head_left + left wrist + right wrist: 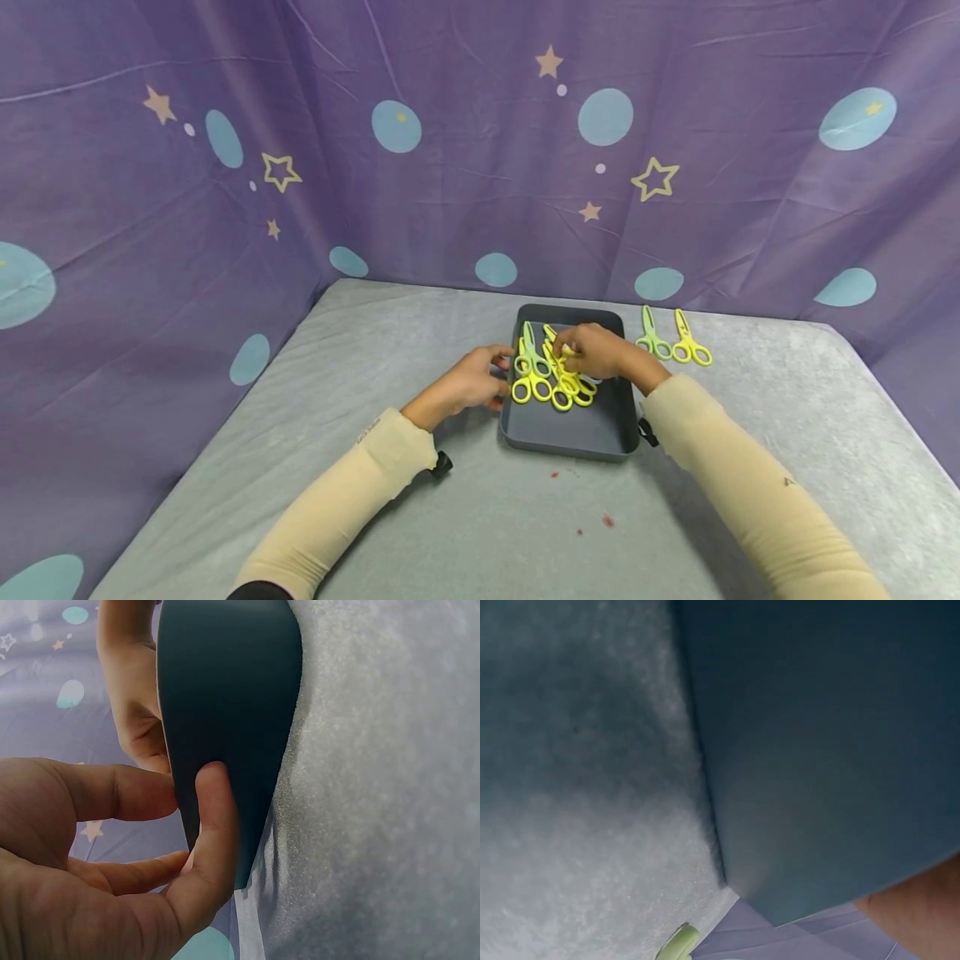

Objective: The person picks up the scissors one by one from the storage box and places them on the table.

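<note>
A dark grey tray (pixel 570 429) holds several pairs of scissors, mostly yellow (pixel 531 388), with a green pair (pixel 531 354) on top at the left. My left hand (pixel 476 379) is at the tray's left side. In the left wrist view, fingers of that hand (pixel 127 870) straddle the tray wall (pixel 225 690), one against its outer face. Over the pile, my right hand (pixel 592 350) reaches into the tray and pinches yellow scissors by the handle. Its fingertips are partly hidden. The right wrist view shows the tray's outer wall (pixel 832 765); the hand's fingers are out of sight.
Right of the tray's far corner, a green pair of scissors (pixel 654 344) and a yellow pair (pixel 691 351) lie on the grey cloth-covered table (pixel 450 517). A purple patterned curtain (pixel 480 167) hangs behind. Small red marks (pixel 608 520) dot the cloth in front.
</note>
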`<state>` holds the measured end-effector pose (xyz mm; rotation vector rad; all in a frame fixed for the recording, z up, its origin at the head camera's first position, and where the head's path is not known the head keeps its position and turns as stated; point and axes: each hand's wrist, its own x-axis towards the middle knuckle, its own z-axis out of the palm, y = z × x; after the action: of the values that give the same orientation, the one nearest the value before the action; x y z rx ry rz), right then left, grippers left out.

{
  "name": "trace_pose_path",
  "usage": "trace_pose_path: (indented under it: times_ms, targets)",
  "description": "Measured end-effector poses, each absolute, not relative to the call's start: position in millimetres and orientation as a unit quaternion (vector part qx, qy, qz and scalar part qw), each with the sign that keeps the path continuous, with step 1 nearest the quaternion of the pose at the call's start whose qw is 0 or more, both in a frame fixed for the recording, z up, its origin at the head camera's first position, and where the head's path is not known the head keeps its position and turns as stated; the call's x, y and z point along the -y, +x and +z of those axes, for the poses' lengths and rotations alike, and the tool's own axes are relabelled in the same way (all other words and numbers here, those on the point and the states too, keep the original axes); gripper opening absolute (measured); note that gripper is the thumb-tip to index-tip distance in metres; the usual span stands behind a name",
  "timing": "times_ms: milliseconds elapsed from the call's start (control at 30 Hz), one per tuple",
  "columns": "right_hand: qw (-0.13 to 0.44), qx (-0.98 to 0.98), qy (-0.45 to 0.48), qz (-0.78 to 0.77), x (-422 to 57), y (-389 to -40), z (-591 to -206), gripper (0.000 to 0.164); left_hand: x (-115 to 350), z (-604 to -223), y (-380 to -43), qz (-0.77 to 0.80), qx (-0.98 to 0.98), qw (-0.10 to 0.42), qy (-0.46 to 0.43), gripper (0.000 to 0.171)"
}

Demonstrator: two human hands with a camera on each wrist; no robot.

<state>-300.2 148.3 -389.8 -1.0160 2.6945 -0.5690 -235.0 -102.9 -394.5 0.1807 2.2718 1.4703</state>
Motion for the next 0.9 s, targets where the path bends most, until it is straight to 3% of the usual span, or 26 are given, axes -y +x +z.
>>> trace_pose_path:
  times_ms: [900]
  targets:
    - [-0.204, -0.914, -0.338, -0.090, -166, -284, -391, 0.018, 103, -396, -237, 0.534, -0.814, 0.216, 0.067, 0.071]
